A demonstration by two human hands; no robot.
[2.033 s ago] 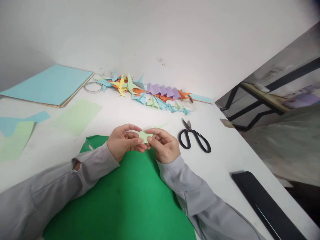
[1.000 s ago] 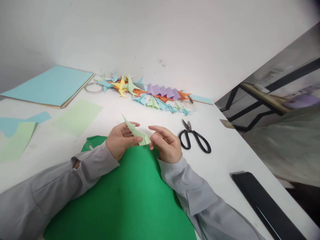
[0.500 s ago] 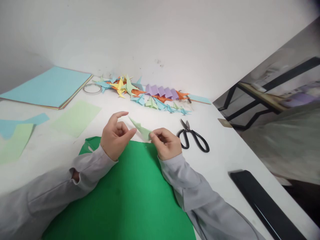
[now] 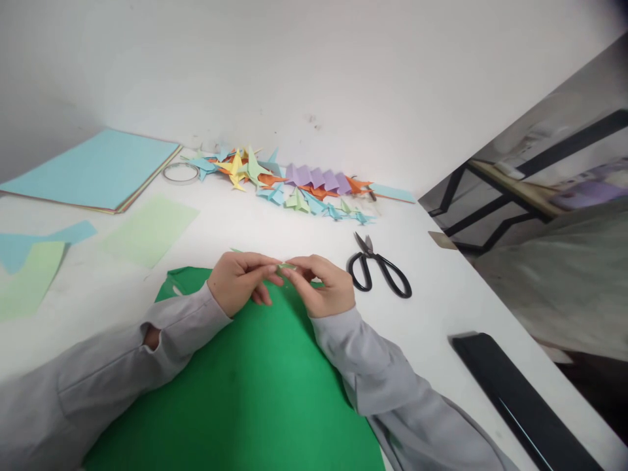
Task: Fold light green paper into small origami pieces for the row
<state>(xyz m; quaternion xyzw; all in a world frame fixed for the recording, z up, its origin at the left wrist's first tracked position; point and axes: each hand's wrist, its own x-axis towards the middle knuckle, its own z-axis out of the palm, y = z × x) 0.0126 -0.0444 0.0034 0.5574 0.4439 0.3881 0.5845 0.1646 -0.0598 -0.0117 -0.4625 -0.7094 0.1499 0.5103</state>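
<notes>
My left hand [image 4: 239, 282] and my right hand [image 4: 321, 286] meet over the far edge of a green felt sheet [image 4: 245, 386]. Between their fingertips they pinch a small folded piece of pale green paper [image 4: 283, 267], which lies low and nearly flat, mostly hidden by the fingers. Both hands are closed on it. Grey sleeves cover both forearms.
Black scissors [image 4: 380, 270] lie just right of my right hand. A row of folded paper figures [image 4: 294, 183] runs along the wall, with a tape ring [image 4: 181, 172] and a stack of coloured sheets [image 4: 95, 170] at the left. Loose pale green paper [image 4: 150, 230] lies nearby. A black bar [image 4: 515, 399] sits at the right edge.
The folded paper stood up pointing away, held by one hand at a time. Now it is lowered flat and both hands pinch it close together over the felt.
</notes>
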